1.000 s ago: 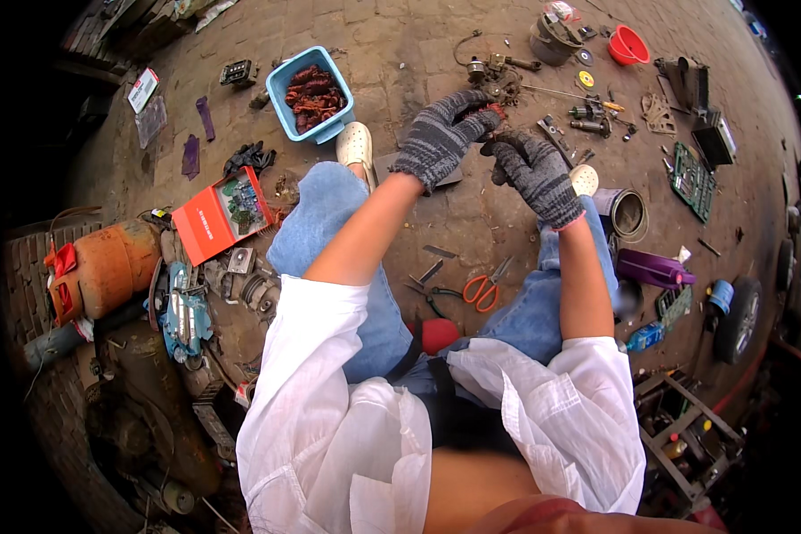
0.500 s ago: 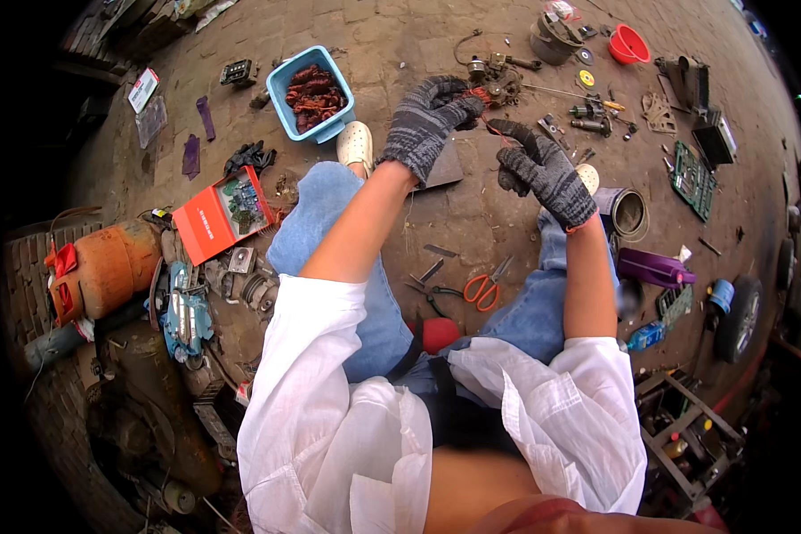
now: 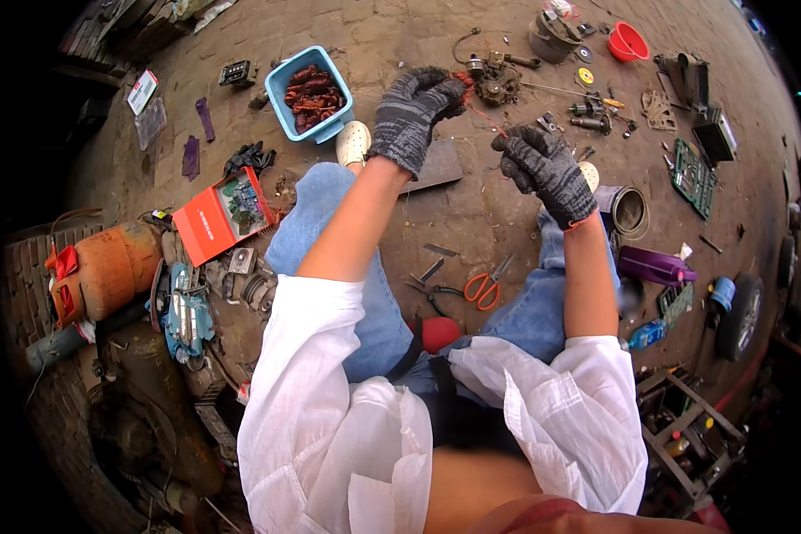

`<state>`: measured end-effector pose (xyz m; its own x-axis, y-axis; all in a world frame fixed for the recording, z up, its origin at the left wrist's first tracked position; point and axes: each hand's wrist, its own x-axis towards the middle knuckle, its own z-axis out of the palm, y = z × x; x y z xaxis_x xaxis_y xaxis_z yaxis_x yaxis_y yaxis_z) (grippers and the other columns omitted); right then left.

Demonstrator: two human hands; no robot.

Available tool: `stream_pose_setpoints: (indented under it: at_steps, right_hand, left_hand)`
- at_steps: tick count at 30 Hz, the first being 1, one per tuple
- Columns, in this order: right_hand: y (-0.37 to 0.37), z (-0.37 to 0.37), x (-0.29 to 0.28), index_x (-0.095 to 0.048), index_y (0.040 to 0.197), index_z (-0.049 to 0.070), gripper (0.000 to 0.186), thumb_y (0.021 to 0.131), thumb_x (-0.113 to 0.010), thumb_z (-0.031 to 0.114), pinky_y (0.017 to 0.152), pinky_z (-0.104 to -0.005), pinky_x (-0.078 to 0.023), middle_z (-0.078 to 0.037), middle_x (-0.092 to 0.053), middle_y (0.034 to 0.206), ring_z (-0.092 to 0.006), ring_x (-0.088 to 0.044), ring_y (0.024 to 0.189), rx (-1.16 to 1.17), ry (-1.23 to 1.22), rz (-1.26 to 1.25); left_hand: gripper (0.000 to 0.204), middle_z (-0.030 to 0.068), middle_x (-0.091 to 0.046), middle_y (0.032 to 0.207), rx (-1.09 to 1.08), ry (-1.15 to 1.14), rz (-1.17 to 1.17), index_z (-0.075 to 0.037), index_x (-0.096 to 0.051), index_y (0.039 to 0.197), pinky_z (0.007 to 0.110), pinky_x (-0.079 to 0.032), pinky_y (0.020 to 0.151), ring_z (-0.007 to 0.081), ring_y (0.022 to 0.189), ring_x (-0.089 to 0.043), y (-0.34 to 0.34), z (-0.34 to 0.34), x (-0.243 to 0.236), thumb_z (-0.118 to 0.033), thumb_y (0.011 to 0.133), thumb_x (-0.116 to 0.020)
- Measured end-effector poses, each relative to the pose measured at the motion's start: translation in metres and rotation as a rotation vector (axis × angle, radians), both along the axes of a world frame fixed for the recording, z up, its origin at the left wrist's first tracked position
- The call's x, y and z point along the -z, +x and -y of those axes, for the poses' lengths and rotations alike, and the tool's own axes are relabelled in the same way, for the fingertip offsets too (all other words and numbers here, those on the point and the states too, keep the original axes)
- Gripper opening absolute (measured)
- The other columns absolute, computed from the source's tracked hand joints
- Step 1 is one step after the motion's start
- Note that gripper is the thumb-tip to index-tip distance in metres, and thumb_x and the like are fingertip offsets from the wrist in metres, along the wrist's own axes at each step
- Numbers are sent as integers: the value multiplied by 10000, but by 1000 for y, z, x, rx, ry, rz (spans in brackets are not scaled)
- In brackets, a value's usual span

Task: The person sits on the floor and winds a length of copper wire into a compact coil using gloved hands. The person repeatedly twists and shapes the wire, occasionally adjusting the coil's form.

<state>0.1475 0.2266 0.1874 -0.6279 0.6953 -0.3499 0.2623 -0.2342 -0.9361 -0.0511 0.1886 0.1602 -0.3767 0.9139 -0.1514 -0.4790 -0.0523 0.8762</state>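
The hands (image 3: 411, 114) have spread apart — both gripping red wire (image 3: 465, 82) — open paving (image 3: 498, 209) off the edge of a plate (image 3: 440, 164).

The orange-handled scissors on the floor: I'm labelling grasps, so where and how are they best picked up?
The scissors are probably best gripped by their orange loops, from above on the wearer's side: they lie with loops toward the wearer's body and blades pointing away. A pliers-like tool lies just left, so that side looks worse.
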Motion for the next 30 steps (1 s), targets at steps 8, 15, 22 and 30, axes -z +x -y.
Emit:
stream_pose_setpoints:
  at_steps: [8, 15, 22, 30]
  right_hand:
    - [13, -11, 7, -607, 901, 52, 233, 836, -563, 272, 545, -205, -353, 18, -547, 697, -60, -457, 610, 104, 174, 10]
    - [13, -22, 14, -601, 922, 23, 224, 834, -574, 227, 667, -236, -414, -14, -583, 804, -98, -510, 734, 124, 287, 19]
    - [6, -18, 29, -595, 915, -9, 141, 812, -590, 88, 723, -241, -434, -60, -621, 851, -112, -553, 779, 173, 423, -13]
    - [-8, 1, 14, -619, 877, 36, 125, 760, -599, 77, 697, -344, -445, -124, -609, 802, -274, -571, 756, 115, 1051, 176]
  left_hand:
    - [302, 124, -615, 910, 260, 48, 206, 48, -557, 1003, 292, -512, 682, 190, 796, -602, 2, 7, -12, -66, 742, -657]
    - [308, 111, -631, 925, 509, 15, -34, 16, -582, 1021, 263, -488, 694, 169, 824, -606, 7, 19, -21, -89, 738, -645]
    - [326, 90, -656, 774, 507, -127, -517, 4, -645, 910, 238, -491, 620, 99, 684, -603, 25, 17, -18, -169, 657, -755]
    - [334, 124, -649, 773, 422, -132, -734, -20, -647, 879, 280, -483, 650, 170, 672, -618, 26, 6, 7, -249, 655, -740]
